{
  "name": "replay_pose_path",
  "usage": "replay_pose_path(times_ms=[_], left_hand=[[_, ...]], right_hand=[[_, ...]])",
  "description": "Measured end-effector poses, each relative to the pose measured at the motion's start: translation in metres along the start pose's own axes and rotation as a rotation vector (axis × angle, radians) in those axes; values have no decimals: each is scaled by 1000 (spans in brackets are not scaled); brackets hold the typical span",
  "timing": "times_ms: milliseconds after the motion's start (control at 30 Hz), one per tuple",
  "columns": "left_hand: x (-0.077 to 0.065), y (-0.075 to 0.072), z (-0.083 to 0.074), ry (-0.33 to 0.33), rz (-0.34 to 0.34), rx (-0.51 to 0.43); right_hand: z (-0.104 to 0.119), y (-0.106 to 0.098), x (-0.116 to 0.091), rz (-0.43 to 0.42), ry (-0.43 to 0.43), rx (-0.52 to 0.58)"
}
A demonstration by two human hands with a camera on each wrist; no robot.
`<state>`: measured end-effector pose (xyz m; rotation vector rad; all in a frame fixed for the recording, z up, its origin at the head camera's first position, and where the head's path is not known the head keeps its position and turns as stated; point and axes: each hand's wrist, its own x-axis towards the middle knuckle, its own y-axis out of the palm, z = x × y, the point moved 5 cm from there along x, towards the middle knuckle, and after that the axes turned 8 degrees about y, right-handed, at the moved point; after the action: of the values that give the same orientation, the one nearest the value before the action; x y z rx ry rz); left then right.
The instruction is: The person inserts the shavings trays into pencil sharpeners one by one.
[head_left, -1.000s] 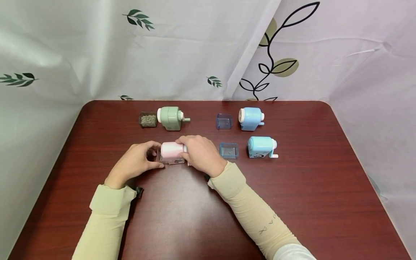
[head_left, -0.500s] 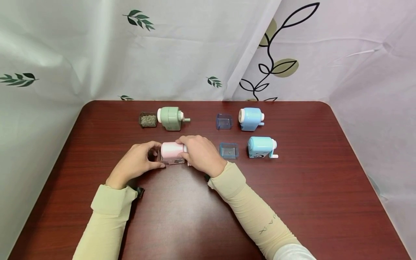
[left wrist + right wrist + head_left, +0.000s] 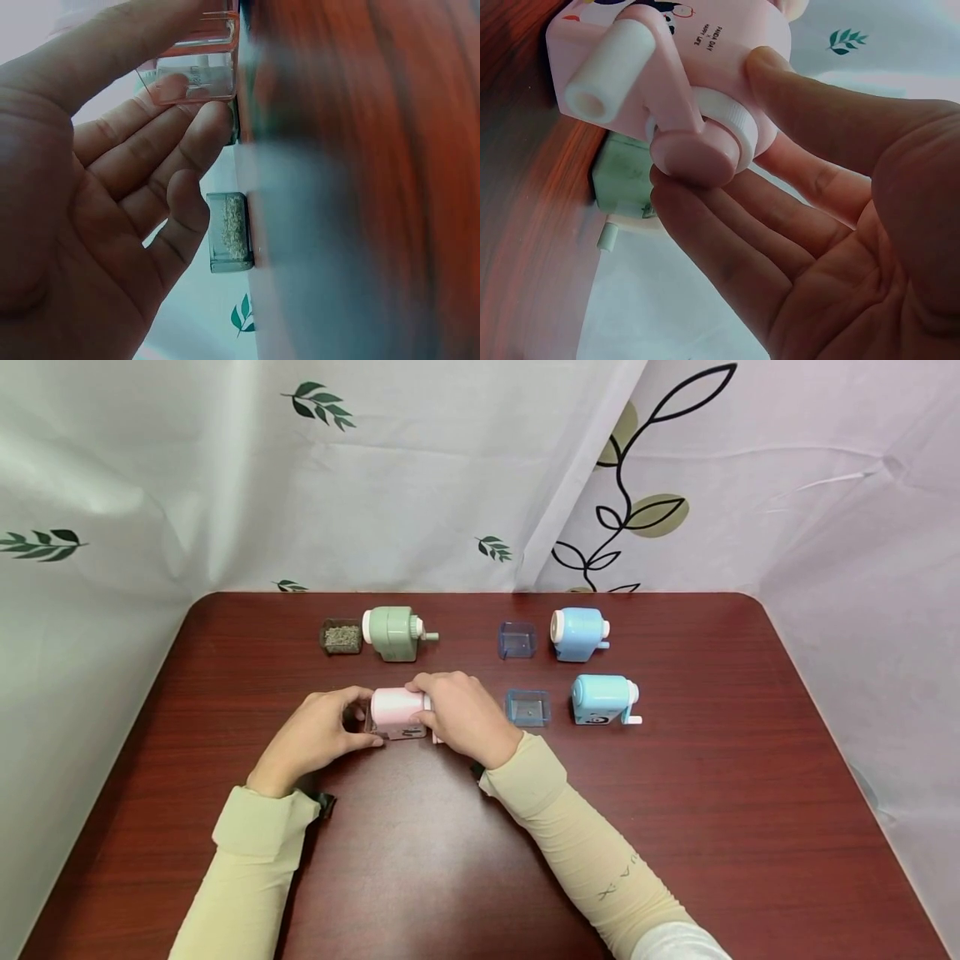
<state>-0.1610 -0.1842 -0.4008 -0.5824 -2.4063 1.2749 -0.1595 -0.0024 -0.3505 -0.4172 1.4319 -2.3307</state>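
Holding the small pink plastic hand-crank pencil sharpener [image 3: 400, 710] steady on the dark red wooden bench [image 3: 675, 827] matters most here, and the right hand [image 3: 465, 717] does that: its thumb and curled fingers form a clenched grip around the white collar at the crank end, as the right wrist view shows, with the pink crank handle [image 3: 622, 64] jutting out just past the fingertips. At the opposite end, the left hand [image 3: 318, 735] pinches the clear pink-tinted plastic shavings drawer [image 3: 196, 66] between thumb and forefinger, a grip grasping the drawer where it meets the sharpener's body. My judgement is that the drawer should travel straight along its slot, level with the bench, while the right grip resists so the body does not skid or tip. Keeping the pinch low on the drawer's side walls should stop it twisting and jamming. Beyond the left grip stands a clear tray of grey shavings [image 3: 342, 637] next to a pale green plastic sharpener [image 3: 393, 632]; well clear of the right grip sit two light blue sharpeners, each with a clear blue tray beside it.
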Motion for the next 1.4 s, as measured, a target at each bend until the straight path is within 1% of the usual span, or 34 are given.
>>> replay_pose_path(times_ms=[267,400,700,1100,1400], left_hand=[[1,1,-1,13,-5,0],[2,1,-2,22,-8,2],[4,2,-4,40,-21,38],[6,4,-5,19,-10,45],[7,5,-5,24,-15,46]], right_hand=[[-1,0,1,14,23,24],[-1,1,1,17,24,19],[-1,1,2,20,35,20],[-1,1,1,17,32,22],[-1,2,1,16,36,18]])
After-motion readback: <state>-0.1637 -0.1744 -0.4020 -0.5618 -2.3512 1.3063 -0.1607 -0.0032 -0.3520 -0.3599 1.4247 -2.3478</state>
